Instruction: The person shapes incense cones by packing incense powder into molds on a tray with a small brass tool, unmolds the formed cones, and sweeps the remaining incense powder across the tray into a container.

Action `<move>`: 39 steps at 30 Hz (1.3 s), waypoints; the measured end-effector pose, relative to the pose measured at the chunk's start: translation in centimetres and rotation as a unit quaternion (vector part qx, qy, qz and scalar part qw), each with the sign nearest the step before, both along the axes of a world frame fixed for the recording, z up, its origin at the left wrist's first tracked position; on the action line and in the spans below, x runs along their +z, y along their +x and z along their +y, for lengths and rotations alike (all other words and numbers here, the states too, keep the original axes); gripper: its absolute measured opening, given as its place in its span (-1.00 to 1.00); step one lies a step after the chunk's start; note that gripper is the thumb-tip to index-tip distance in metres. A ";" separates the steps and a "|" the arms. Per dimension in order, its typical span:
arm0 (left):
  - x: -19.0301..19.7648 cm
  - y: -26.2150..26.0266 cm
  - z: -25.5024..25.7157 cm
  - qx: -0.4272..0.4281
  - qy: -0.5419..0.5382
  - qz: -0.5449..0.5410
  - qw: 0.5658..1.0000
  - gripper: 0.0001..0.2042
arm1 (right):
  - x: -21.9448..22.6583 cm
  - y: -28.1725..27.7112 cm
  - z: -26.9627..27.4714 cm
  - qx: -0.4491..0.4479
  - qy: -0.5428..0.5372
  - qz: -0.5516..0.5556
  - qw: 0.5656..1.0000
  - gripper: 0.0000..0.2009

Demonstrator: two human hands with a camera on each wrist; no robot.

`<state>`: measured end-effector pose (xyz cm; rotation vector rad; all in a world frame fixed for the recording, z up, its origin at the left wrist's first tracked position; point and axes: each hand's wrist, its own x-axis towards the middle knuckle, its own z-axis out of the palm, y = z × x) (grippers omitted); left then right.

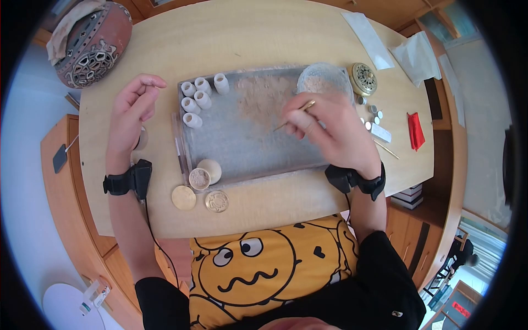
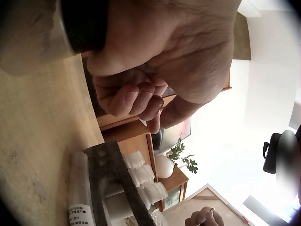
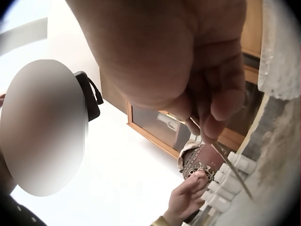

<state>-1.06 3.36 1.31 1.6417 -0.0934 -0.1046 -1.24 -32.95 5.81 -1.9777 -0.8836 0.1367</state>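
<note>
My right hand (image 1: pixel 333 124) pinches a thin brass-coloured stick (image 1: pixel 302 108) over a shallow grey tray (image 1: pixel 236 148). The stick's lower end points down at the tray floor, beside a patch of loose brown powder (image 1: pixel 261 96); the right wrist view shows this thin stick (image 3: pixel 233 169) slanting from the fingertips. Left of the tray, my left hand (image 1: pixel 132 113) hovers above the table with loosely curled fingers and holds nothing. Several small white bottles (image 1: pixel 221 84) stand in the tray's far left corner. A clear bowl (image 1: pixel 324 77) of powder sits at the far right, partly behind my right hand.
At the tray's near left corner is an open round container (image 1: pixel 199 179) of powder, with two gold discs (image 1: pixel 183 198) nearby. A pierced brass lid (image 1: pixel 363 79), small silver pots (image 1: pixel 376 114) and a red pouch (image 1: pixel 416 131) lie rightward. A large brown pot (image 1: pixel 99 47) stands far left.
</note>
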 end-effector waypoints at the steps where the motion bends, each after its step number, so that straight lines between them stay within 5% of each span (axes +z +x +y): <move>1: -0.1 0.0 0.1 -0.012 -0.011 -0.001 1.000 -0.86 | -0.2 -0.1 0.1 -0.002 0.001 0.002 1.000 -0.82; 7: 0.0 0.0 0.1 -0.007 -0.006 0.004 1.000 -0.85 | -0.3 0.5 -0.3 -0.082 -0.040 -0.031 0.995 -0.81; 12: 0.1 -0.1 0.0 -0.003 0.002 -0.001 1.000 -0.86 | -0.7 -0.1 0.4 0.011 -0.003 -0.034 0.999 -0.80; 16: -0.3 0.0 0.3 -0.001 0.004 -0.004 1.000 -0.86 | -1.2 0.3 0.2 -0.080 -0.027 -0.035 0.996 -0.79; 20: -0.1 0.0 0.2 0.006 0.018 -0.011 1.000 -0.86 | -0.6 0.4 0.1 -0.082 0.013 0.003 0.997 -0.79; 22: -0.3 -0.1 0.2 0.011 -0.003 0.003 1.000 -0.86 | -1.0 0.0 0.3 -0.012 0.029 0.037 0.999 -0.79; 29: 0.0 0.0 0.1 0.010 0.000 -0.002 1.000 -0.85 | -1.0 0.4 -0.7 -0.086 0.021 0.005 0.996 -0.79; 31: -0.4 0.0 0.4 0.000 -0.010 -0.006 1.000 -0.85 | -0.4 0.0 -1.2 0.025 0.017 0.083 0.996 -0.80; 35: -0.1 0.1 0.4 0.001 -0.003 -0.004 1.000 -0.85 | -0.6 0.2 -0.7 0.036 -0.005 0.069 0.997 -0.80; 37: -0.3 0.0 0.5 -0.010 -0.014 0.000 1.000 -0.85 | -1.1 0.2 -0.6 -0.071 0.005 0.009 0.997 -0.81; 39: -0.4 -0.1 0.2 -0.002 -0.007 -0.004 1.000 -0.85 | -0.8 0.0 -0.9 -0.084 0.006 0.006 0.996 -0.82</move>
